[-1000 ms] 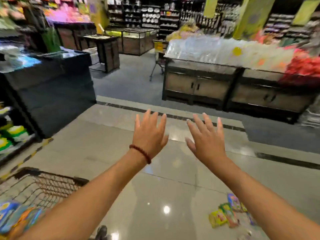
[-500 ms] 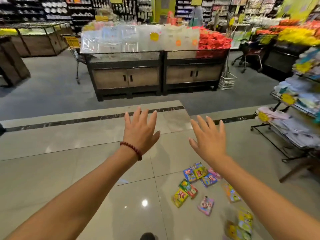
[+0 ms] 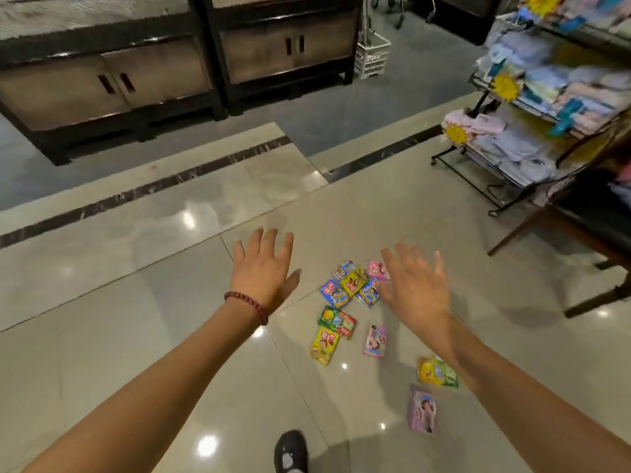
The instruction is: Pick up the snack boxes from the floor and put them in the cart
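1. A black shoe [image 3: 290, 450] is being shown on the glossy beige tiled floor [image 3: 102, 319].
2. Colourful small cardboard snack boxes [image 3: 351, 302] are lying scattered on the floor.
3. The left hand [image 3: 263, 271] and right hand [image 3: 415, 288] are being held above them, fingers spread, nothing gripped.
4. A dark wooden display cabinet [image 3: 153, 80] is being shown beyond.

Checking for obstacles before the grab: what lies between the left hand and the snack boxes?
In the head view, only bare tile floor shows between the left hand and the snack boxes.

Glossy tiled floor [image 3: 102, 302], dark wooden cabinets [image 3: 112, 83], clothing rack [image 3: 532, 131].
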